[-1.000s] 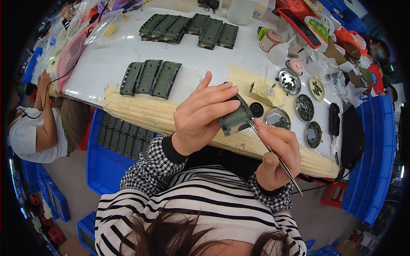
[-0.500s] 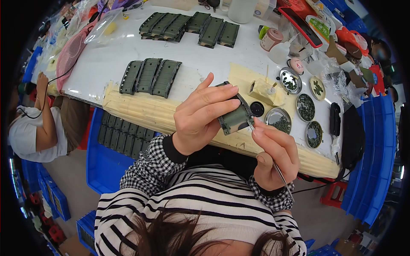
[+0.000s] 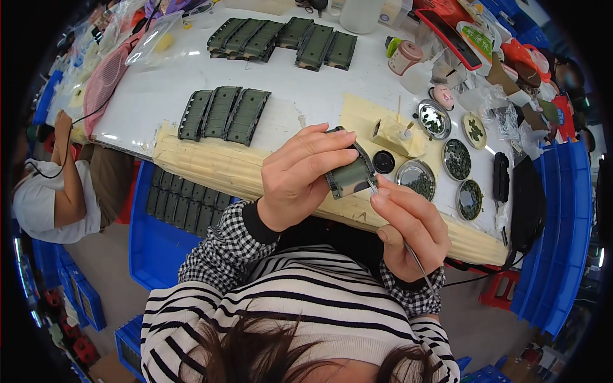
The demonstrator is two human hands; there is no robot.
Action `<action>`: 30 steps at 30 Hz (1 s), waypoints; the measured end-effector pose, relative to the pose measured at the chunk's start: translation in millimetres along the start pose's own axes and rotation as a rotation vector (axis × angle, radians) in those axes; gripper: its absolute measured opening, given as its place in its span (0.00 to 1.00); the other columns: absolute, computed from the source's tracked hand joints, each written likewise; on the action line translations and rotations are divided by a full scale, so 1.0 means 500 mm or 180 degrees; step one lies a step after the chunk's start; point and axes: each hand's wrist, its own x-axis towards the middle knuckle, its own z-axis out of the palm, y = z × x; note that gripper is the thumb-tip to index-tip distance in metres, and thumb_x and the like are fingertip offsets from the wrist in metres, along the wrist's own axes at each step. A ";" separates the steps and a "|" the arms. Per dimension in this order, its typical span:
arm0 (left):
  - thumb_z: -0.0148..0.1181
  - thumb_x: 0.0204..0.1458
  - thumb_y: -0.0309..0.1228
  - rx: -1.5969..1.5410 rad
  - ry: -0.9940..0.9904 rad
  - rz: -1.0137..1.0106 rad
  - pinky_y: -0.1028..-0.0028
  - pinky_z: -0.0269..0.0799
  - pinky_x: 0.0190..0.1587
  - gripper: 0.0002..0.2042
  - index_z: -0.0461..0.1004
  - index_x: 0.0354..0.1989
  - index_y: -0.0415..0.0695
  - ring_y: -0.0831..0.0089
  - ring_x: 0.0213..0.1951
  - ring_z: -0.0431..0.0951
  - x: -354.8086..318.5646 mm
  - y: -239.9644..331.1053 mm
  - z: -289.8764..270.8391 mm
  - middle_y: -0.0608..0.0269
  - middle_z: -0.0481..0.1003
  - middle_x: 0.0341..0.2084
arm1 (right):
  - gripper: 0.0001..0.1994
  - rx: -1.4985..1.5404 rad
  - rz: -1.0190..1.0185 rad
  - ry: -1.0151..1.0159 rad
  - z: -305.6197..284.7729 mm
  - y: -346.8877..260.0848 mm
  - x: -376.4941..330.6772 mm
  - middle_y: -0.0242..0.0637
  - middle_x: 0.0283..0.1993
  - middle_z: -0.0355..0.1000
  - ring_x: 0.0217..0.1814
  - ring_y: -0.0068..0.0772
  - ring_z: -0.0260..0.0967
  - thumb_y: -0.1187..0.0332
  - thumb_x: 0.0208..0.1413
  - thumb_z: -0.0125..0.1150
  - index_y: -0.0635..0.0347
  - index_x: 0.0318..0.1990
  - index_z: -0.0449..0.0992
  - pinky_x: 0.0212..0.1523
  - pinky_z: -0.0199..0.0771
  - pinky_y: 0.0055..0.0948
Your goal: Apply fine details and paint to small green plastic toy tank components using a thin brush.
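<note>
A curved dark-green plastic panel with a camouflage-patterned edge [image 3: 352, 179] is gripped in my left hand [image 3: 297, 175], above the table's front edge. My right hand [image 3: 415, 223] pinches a slim metal tool [image 3: 418, 263], like a thin rod. Its tip touches or lies very close to the panel's right edge; fingers partly hide the contact. Just beyond the panel sit a small black round cap [image 3: 383, 161] and a metal dish [image 3: 416, 179] of tiny green pieces. Three similar curved panels [image 3: 223, 116] lie side by side to the left.
More green panels [image 3: 281, 41] rest at the back. Several small dishes [image 3: 456, 159] and a tape-wrapped block holding a bottle [image 3: 397, 136] stand to the right. A blue crate [image 3: 147, 249] of panels is below left. Another person [image 3: 54, 191] sits at far left.
My right hand has shifted slightly left and down, its fingers closer to the panel's edge. The panel has tilted a little; my left hand keeps its hold.
</note>
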 end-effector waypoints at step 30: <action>0.60 0.50 0.15 -0.1943 -0.0391 -0.2021 0.77 0.75 0.44 0.09 0.77 0.41 0.35 0.77 0.38 0.80 0.043 0.004 -0.012 0.59 0.80 0.35 | 0.19 0.0522 0.0399 0.1311 -0.001 0.040 -0.002 0.46 0.38 0.78 0.40 0.37 0.74 0.57 0.64 0.52 0.68 0.44 0.78 0.44 0.73 0.30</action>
